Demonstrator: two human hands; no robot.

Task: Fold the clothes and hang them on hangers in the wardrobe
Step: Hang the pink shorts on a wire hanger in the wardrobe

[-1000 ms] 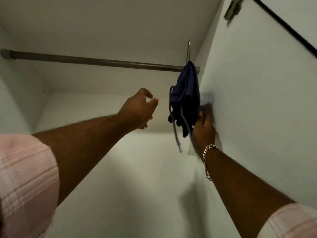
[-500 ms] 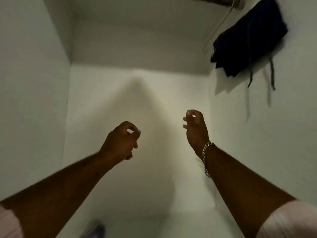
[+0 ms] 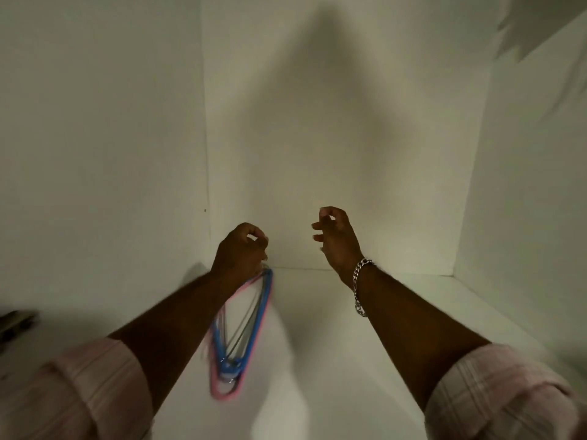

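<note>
A bunch of thin hangers (image 3: 251,328), blue, pink and grey, lies on the white wardrobe floor (image 3: 333,344) near the left wall. My left hand (image 3: 239,252) hovers over the far end of the bunch with fingers loosely curled and nothing visibly gripped; my forearm hides part of the hangers. Whether the hand touches them is unclear. My right hand (image 3: 335,241), with a silver chain bracelet (image 3: 360,285) on the wrist, is raised to the right, fingers curled apart and empty. The dark garment is out of view.
White wardrobe walls close in on the left (image 3: 95,154), back (image 3: 333,138) and right (image 3: 533,185). A ragged shadow (image 3: 540,30) falls on the upper right wall. A dark blurred object (image 3: 16,322) sits at the left edge.
My right hand let go of the dark garment on the rail. Both hands dropped, and my view tilted down to the wardrobe floor, bringing the hangers into sight.
</note>
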